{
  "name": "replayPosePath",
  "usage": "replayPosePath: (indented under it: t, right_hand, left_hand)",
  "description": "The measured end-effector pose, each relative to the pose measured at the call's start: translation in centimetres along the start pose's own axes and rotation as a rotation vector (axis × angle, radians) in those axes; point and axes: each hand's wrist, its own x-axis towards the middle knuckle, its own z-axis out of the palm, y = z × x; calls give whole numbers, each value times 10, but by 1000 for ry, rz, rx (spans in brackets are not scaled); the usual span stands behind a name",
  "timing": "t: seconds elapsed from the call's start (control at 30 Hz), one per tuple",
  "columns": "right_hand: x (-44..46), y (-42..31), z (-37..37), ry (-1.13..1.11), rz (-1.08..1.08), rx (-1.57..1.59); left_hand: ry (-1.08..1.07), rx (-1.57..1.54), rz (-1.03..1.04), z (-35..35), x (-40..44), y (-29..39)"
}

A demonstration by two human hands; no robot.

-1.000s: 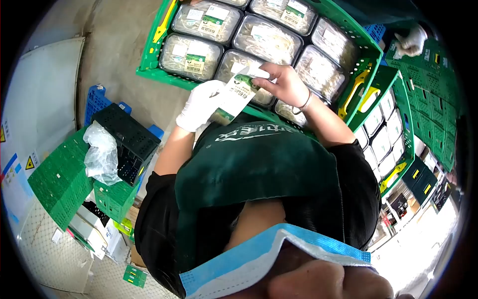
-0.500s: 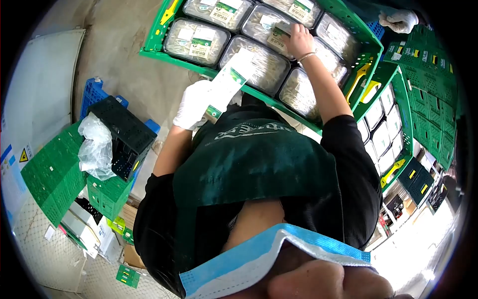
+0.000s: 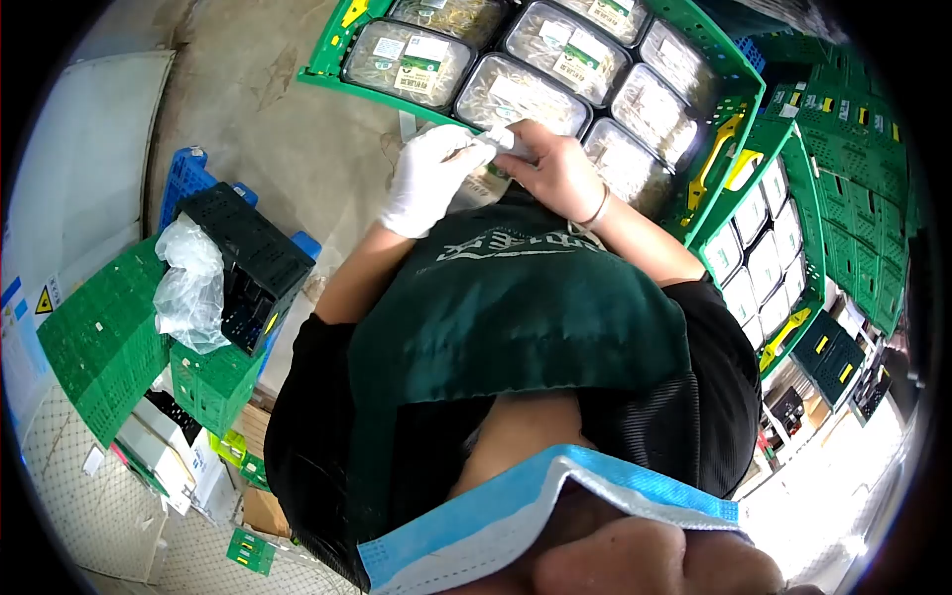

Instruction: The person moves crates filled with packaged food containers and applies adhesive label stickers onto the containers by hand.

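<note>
My left hand [image 3: 428,180], in a white glove, grips a strip of printed labels [image 3: 482,188], most of it hidden by the hands. My bare right hand [image 3: 563,177] meets it in front of the apron, thumb and fingers pinched on the white end of the strip. Just beyond both hands is a green crate [image 3: 416,111] of clear-lidded black trays of pale sprouts. The middle tray [image 3: 545,69] bears a green-and-white label, as does the left tray [image 3: 409,61]. On the nearer front tray [image 3: 524,97] only a white label shows.
At right, a second green crate [image 3: 808,198] holds more trays with white labels. Stacked green crates [image 3: 858,198] stand behind it. To my left are a black crate [image 3: 243,263], a crumpled clear plastic bag [image 3: 190,283] and a green crate [image 3: 104,342].
My right hand has left the label on the middle tray and come back to my left hand, closing on the strip. The strip has swung down towards the apron. The view has shifted slightly.
</note>
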Motion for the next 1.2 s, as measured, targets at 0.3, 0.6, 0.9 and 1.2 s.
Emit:
replayPosePath:
  t: [0.3, 0.6, 0.9, 1.2]
  right_hand:
    - [49, 113, -35, -276, 364, -598]
    - [0, 44, -3, -132, 142, 98]
    - [-67, 14, -43, 91, -50, -224]
    - [-90, 137, -120, -228, 372, -731]
  left_hand:
    - [-19, -171, -387, -83, -27, -40]
    - [-53, -235, -117, -39, -39, -44]
    - [-110, 379, 137, 60, -26, 16]
    - [-185, 132, 37, 49, -22, -45]
